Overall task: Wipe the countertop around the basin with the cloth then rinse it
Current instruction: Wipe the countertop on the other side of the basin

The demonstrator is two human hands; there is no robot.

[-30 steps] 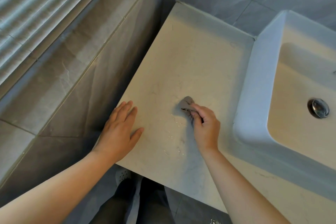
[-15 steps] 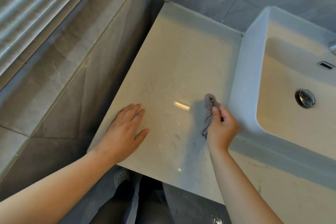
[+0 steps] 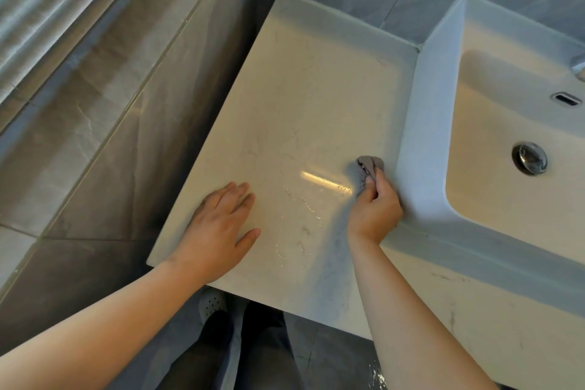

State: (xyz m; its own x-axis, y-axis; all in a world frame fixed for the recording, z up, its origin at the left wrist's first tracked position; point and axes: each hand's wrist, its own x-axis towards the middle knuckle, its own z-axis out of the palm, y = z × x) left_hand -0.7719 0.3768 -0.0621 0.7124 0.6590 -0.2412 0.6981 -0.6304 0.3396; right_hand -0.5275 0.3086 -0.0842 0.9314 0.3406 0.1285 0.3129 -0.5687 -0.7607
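Note:
A pale marble-look countertop [image 3: 310, 98] stretches left of a white rectangular basin [image 3: 421, 123]. My right hand [image 3: 375, 209] is closed around a small bunched grey cloth [image 3: 368, 166], pressing it on the counter right against the basin's left wall. My left hand [image 3: 220, 228] lies flat, fingers spread, near the counter's front left corner. Thin wet streaks glisten on the surface between the two hands.
The basin has a chrome drain plug [image 3: 530, 157], an overflow slot [image 3: 566, 98] and a bit of tap [image 3: 579, 66] at the right edge. Grey tiled walls close the back and left. A tiled ledge [image 3: 95, 98] runs under a window blind. My legs and a shoe show below.
My right hand has dragged the cloth rightwards across the counter, from its middle to the basin's side wall. My left hand stayed flat in place.

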